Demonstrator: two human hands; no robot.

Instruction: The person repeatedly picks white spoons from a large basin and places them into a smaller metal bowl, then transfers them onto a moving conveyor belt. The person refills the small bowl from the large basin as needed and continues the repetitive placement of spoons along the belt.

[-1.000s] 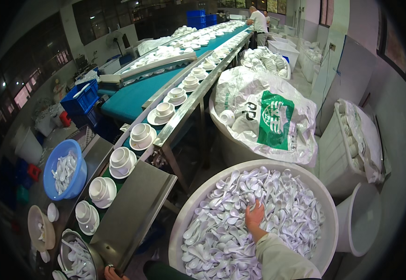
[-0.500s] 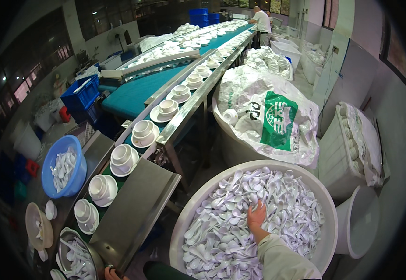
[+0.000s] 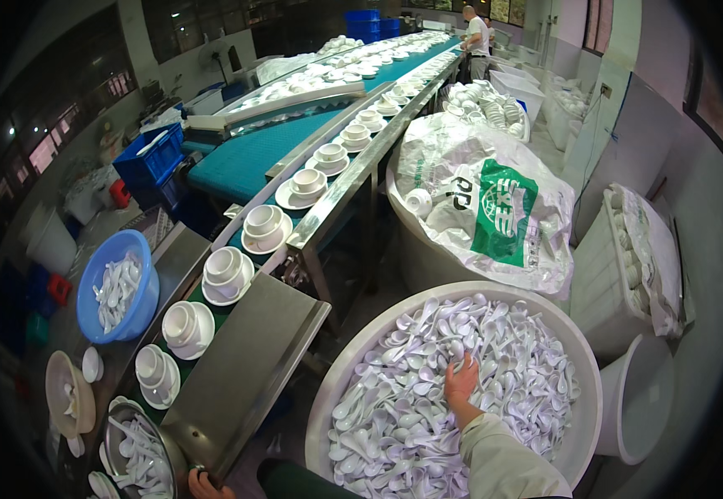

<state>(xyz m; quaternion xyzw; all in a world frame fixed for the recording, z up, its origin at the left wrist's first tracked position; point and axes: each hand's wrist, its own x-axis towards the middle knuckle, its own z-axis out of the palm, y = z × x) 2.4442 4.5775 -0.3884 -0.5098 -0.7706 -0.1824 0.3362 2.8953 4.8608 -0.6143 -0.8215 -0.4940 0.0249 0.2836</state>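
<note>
A wide, pale round tub (image 3: pixel 590 399) stands at the lower right, heaped with white soup spoons (image 3: pixel 403 416). My right hand (image 3: pixel 461 384), in a light sleeve, reaches into the heap; its fingers are closed round a spoon near the middle. At the lower edge, my left hand (image 3: pixel 210 486) shows only in part. Its curled fingers are beside the rim of a metal basin (image 3: pixel 180 466) that also holds white spoons, close to the corner of a steel plate (image 3: pixel 245 374). What those fingers grip is hidden.
Stacked white bowls on saucers (image 3: pixel 228 274) line a narrow conveyor running away from me. A blue basin (image 3: pixel 152 287) and a beige bowl (image 3: pixel 87 407) with spoons stand left. Behind the tub is a large sack (image 3: pixel 436 175). A person (image 3: pixel 476 41) stands far off by the belt.
The whole view has shifted slightly, with the conveyor and sack sitting a little further right. My right hand stays among the spoons and my left hand stays beside the metal basin.
</note>
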